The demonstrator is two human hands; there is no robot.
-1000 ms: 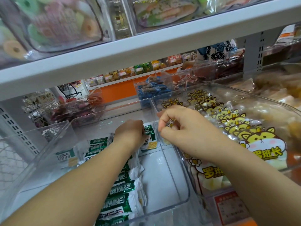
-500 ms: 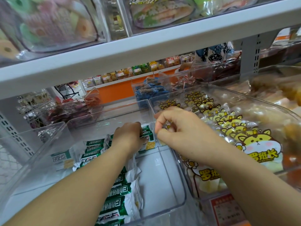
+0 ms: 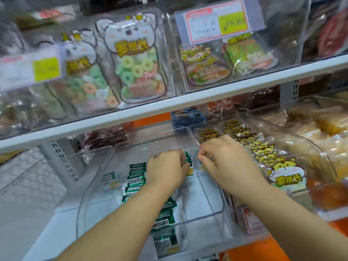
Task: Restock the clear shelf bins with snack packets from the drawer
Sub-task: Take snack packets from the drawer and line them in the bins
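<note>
A row of green-and-white foil snack packets [image 3: 136,178] lies overlapping along the left side of the clear plastic shelf bin [image 3: 205,198], running from near its front wall towards the back. The left hand [image 3: 165,171] reaches in over that row, its fingers [image 3: 181,157] curled round the farthest green packet [image 3: 188,160]. Just beside it, the right hand [image 3: 227,162] hovers at the bin's right wall, fingers bunched together; whether they pinch anything cannot be told. Further right, a neighbouring clear bin [image 3: 293,136] holds yellow cartoon-cat packets [image 3: 282,171].
</note>
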